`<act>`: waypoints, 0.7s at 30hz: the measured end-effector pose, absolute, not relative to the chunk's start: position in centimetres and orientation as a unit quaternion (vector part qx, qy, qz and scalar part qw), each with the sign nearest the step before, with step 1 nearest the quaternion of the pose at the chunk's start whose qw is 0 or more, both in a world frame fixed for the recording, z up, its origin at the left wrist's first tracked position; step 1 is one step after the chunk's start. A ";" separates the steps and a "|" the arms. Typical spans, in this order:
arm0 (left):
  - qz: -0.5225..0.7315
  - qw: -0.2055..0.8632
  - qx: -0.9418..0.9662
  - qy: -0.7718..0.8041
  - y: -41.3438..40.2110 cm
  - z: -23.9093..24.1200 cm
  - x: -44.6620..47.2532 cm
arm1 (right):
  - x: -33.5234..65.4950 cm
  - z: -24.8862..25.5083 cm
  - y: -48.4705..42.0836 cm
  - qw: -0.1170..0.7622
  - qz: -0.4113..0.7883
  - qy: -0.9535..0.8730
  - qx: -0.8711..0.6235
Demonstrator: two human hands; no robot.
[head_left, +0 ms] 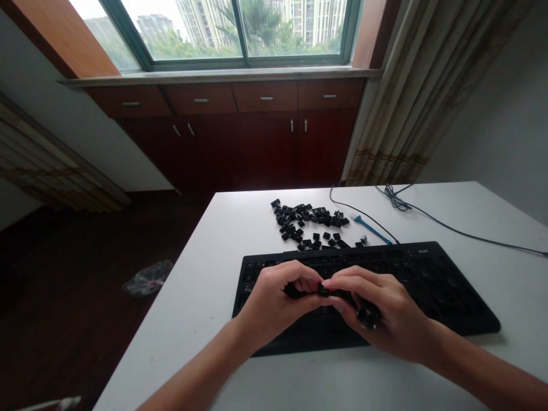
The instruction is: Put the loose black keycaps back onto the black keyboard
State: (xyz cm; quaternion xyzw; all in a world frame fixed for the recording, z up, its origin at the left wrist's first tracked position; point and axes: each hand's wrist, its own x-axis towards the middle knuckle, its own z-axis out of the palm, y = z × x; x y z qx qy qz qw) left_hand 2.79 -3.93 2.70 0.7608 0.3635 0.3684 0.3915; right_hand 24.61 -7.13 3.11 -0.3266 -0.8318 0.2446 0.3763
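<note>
Both my hands meet above the black keyboard [432, 285] with their fingertips pinched together. Between them is a long, dark piece that looks like a space bar keycap [368, 314], running under the fingers and partly hidden by them. My left hand [286, 291] grips its left part with thumb and curled fingers. My right hand [385, 311] pinches it near the middle, and the far end sticks out below the right fingers. Just behind the keyboard lie several loose black keycaps [295, 216] in a scattered heap.
A blue stick-like tool [372, 229] and a small pale grey piece [363, 239] lie behind the keyboard. A black cable [454, 227] crosses the white table [197, 268]. A clear plastic bag [149, 278] is on the floor at left. Cabinets [240, 142] stand beyond.
</note>
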 end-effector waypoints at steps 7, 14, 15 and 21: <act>0.363 0.292 0.823 0.327 -4.2 2.1 2.5 | 23.8 2.9 -7.7 0.376 0.244 -0.812 -0.373; 0.367 0.253 0.853 0.273 -4.3 1.8 2.7 | 25.0 2.9 -7.7 0.349 0.198 -0.846 -0.351; 0.370 0.253 0.853 0.266 -4.4 1.8 2.8 | 25.4 3.0 -7.7 0.342 0.187 -0.855 -0.342; 0.339 0.286 0.868 0.223 -5.2 2.5 3.7 | 27.0 3.3 -8.7 0.349 0.178 -0.857 -0.334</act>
